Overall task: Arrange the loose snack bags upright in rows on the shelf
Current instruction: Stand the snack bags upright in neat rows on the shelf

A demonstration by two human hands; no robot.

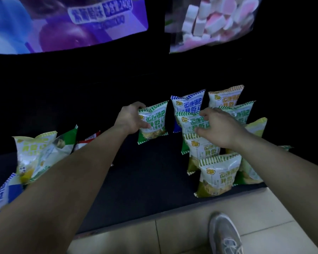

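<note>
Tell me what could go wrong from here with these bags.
The green-striped white snack bag is gripped by one edge in the left hand; it may flop over once released. The right hand touches a standing green-striped bag in the packed row; a nudge could topple its neighbours.

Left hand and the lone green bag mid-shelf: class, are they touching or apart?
Touching. The head view shows the left hand gripping the lone green bag at its left edge, with the thumb lying across the bag's front.
</note>
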